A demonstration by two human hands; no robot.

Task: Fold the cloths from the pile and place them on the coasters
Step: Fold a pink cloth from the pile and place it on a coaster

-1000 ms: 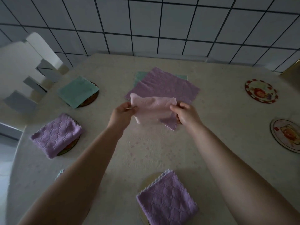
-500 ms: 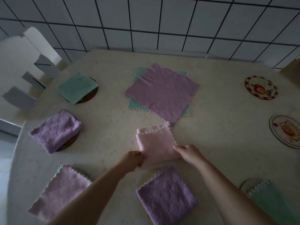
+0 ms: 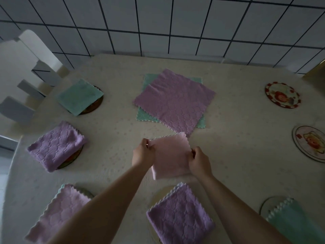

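A folded pale pink cloth (image 3: 170,155) lies on the table in front of me. My left hand (image 3: 142,154) pinches its left edge and my right hand (image 3: 199,161) pinches its right edge. Behind it sits the pile (image 3: 174,101): an unfolded purple cloth on top of a green one. Folded cloths cover coasters at the left: a green one (image 3: 79,96), a purple one (image 3: 56,147), a pinkish one (image 3: 58,212). Another purple one (image 3: 179,219) lies near me and a green one (image 3: 295,224) at the lower right. Two bare coasters (image 3: 282,95) (image 3: 311,143) lie on the right.
The table (image 3: 114,131) has a pale dotted cover and meets a tiled wall (image 3: 175,27) at the back. A white chair back (image 3: 26,71) stands at the far left edge.
The pink cloth came down from the air above the pile to the table and was folded smaller. Both hands shifted from its near edge to its side edges.
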